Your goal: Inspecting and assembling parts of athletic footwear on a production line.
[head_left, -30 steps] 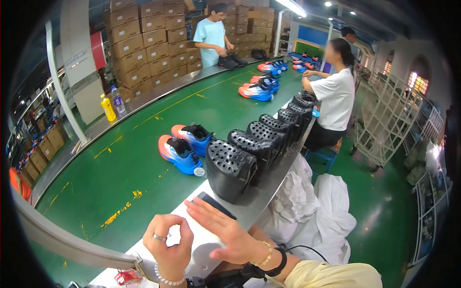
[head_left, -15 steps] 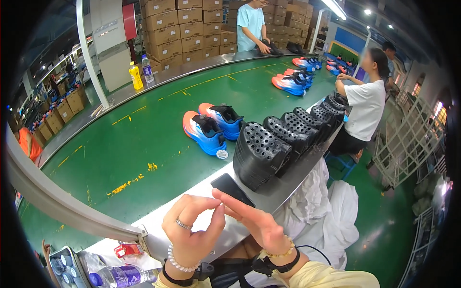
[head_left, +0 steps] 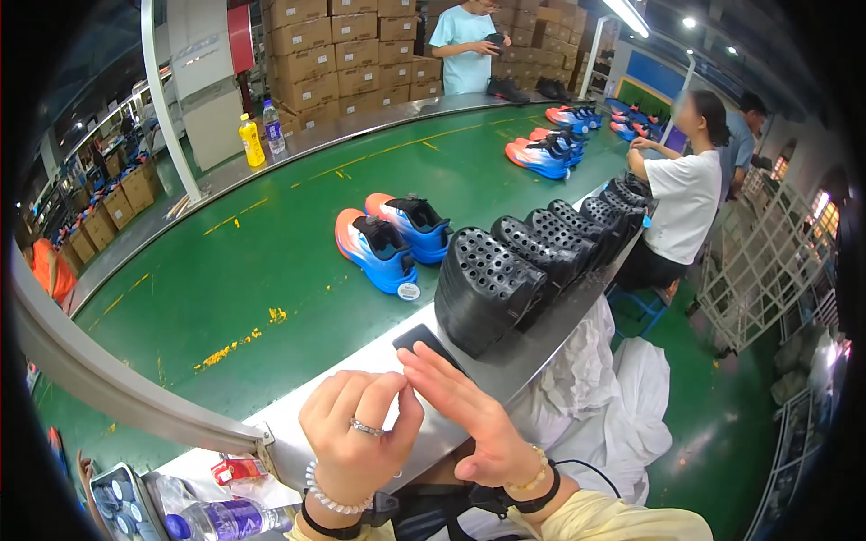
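Observation:
Both of my hands are held up close together over the metal ledge of the bench (head_left: 325, 397). My left hand (head_left: 356, 442), with a ring and a beaded bracelet, has thumb and forefinger pinched together; anything between them is too small to make out. Its fingertips meet the fingers of my right hand (head_left: 478, 424), which is held flat with fingers stretched out and thumb apart. A dark phone (head_left: 417, 339) lies on the ledge just beyond, partly covered by my right fingers. Past it, a pair of blue, white and orange sports shoes (head_left: 383, 257) stands on the green belt (head_left: 271, 243).
Black perforated shoe-shaped stacks (head_left: 487, 288) line the ledge at right. A metal post (head_left: 126, 379) rises at left, near a purple-capped bottle (head_left: 221, 520), a red packet (head_left: 239, 469) and a tray (head_left: 126, 505). White cloth (head_left: 613, 415) hangs at right. Two people work across and beside the belt.
My right thumb has come away from the hand and now shows below its palm. The shoes have shifted slightly left. The person at the back has raised a dark item off the surface.

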Motion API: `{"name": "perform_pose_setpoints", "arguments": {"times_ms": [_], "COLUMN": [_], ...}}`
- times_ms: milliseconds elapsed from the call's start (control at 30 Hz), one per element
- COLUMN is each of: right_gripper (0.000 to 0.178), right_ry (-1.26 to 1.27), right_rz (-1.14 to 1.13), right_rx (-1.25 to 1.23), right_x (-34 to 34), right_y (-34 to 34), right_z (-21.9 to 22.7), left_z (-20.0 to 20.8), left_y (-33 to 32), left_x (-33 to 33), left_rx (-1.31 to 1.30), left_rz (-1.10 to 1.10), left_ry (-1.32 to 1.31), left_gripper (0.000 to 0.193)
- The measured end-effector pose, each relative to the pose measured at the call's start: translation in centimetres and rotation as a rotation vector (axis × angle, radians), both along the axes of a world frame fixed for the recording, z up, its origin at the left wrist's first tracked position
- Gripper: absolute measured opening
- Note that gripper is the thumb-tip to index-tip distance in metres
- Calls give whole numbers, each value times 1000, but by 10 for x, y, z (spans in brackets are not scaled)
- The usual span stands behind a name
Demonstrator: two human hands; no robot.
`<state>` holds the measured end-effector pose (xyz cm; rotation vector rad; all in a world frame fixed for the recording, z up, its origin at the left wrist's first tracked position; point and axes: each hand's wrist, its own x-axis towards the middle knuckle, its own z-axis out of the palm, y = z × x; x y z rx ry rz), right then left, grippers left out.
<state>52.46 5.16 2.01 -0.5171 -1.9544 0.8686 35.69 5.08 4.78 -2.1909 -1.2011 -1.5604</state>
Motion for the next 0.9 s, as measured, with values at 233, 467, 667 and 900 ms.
{"name": "perform_pose_setpoints", "arguments": {"times_ms": [233, 467, 667, 900], "right_gripper": [90, 106, 113, 112], "right_ry": [130, 335, 439, 463], "right_rz": [83, 258, 387, 420], "right_rx": [-206, -532, -641, -645], "right_x": [-2, 3, 8, 9], "right_y": [-3, -3, -1, 1], "right_z": [0, 4, 0, -3], "left_z": [-4, -6, -4, -4], "left_y": [4, 2, -3, -4], "left_x": [4, 16, 13, 12], "left_rx": [34, -122, -693, -712], "left_rz": [29, -151, -567, -625], "left_ry": [53, -177, -748, -804], "left_gripper": [22, 16, 8, 7]}}
